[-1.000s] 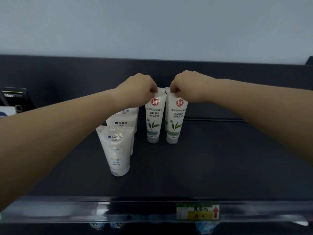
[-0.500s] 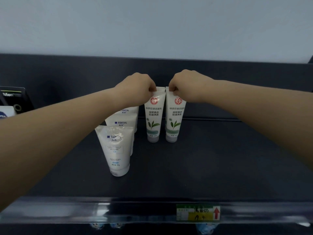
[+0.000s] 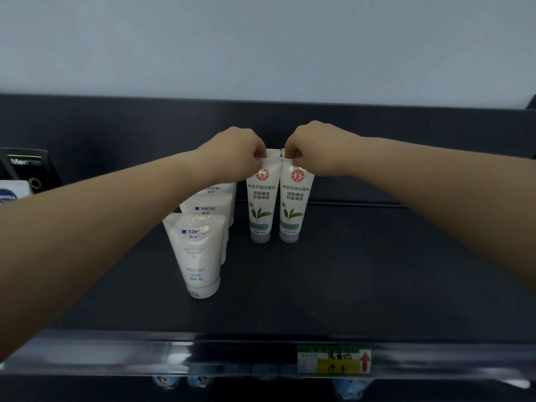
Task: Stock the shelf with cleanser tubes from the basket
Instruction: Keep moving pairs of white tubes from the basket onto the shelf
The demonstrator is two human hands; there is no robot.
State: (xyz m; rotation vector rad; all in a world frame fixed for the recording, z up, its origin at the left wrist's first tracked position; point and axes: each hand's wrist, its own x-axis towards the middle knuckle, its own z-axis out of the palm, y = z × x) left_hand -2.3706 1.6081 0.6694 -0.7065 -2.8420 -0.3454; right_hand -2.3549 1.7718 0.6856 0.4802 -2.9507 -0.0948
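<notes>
Centre frame: left hand (image 3: 235,153) is pinching left tube (image 3: 261,206) by its flat crimp, right hand (image 3: 314,150) pinching right tube (image 3: 293,206); likely light, squashy, tippy.

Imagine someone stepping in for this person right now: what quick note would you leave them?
Left hand pinches the top seam of the left green-leaf tube.
Right hand pinches the top seam of the right green-leaf tube.
Done: both tubes are upright, caps down, side by side on the shelf, with three white Manting tubes lined up to their left.
Left to do: release both, check they stand, fetch more. The basket is out of view.
</notes>
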